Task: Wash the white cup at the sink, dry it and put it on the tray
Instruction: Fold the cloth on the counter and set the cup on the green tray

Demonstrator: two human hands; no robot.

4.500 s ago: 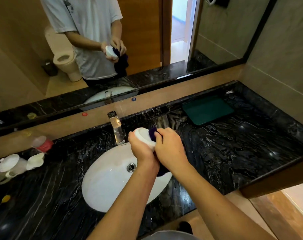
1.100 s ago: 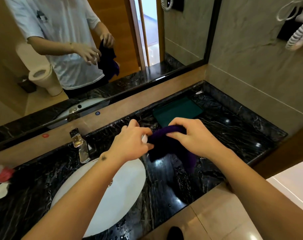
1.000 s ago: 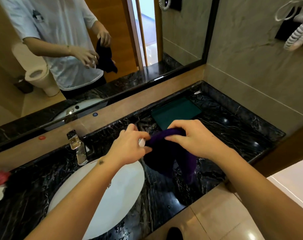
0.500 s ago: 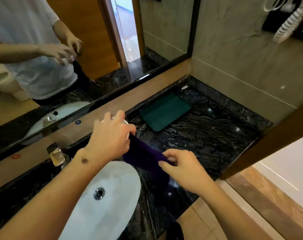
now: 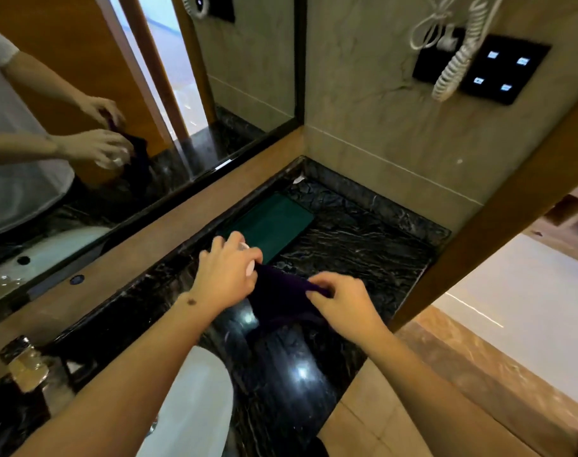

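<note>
White cup (image 5: 248,258) sits wrapped in my left hand (image 5: 226,278) above the black counter (image 5: 347,258); my right hand (image 5: 342,303) pinches the dark purple cloth (image 5: 281,295) beside it. Farther back, just beyond the cup, lies the green tray (image 5: 274,222).

From your hands (image 5: 228,275) toward 1 o'clock, the tray (image 5: 274,222) lies bare; open counter (image 5: 353,245) at 2 o'clock, wall (image 5: 380,127) beyond.
</note>
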